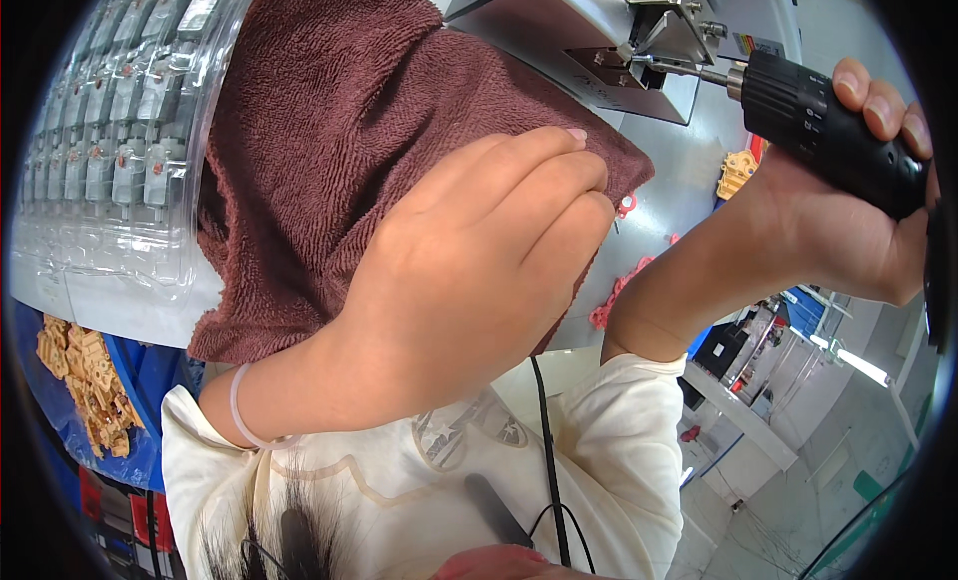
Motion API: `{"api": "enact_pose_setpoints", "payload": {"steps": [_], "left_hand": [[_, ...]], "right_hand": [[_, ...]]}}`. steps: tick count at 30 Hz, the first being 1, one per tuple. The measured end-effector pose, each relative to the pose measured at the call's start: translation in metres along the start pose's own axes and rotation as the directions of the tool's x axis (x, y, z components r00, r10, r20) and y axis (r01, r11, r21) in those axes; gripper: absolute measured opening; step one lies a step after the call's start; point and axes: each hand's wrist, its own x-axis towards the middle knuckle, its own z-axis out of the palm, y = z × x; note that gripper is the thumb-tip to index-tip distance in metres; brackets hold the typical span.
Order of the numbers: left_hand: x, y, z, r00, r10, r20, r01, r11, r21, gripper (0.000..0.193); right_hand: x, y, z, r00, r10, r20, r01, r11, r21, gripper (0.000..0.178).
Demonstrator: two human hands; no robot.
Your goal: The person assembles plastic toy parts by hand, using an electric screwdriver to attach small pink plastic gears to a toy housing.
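Observation:
My right hand is wrapped round a black electric screwdriver at the right. The screwdriver lies nearly level, its metal bit reaching left to the outlet of a grey metal screw feeder. Over a brown towel is my left hand, back upward, with its fingers curled and pressed together. Its palm side is hidden, so anything in it does not show.
A clear plastic tray holding several small grey parts stands at the left. Below it, a blue bin contains yellow plastic pieces. Pink parts lie beside my right forearm. A black cable hangs before my shirt.

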Motion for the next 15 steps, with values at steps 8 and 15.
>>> {"api": "enact_pose_setpoints", "payload": {"steps": [8,15], "left_hand": [[0.004,-0.004,-0.013,0.983,-0.07,-0.17,0.032,0.976,-0.214,0.029],[0.0,0.0,-0.016,0.989,0.115,-0.088,-0.117,0.993,-0.014,0.018]], "right_hand": [[-0.03,-0.021,0.039,0.997,-0.07,-0.02,0.071,0.994,0.083,0.018],[-0.053,-0.025,0.064,0.986,-0.131,-0.105,0.145,0.98,0.133,0.019]]}}
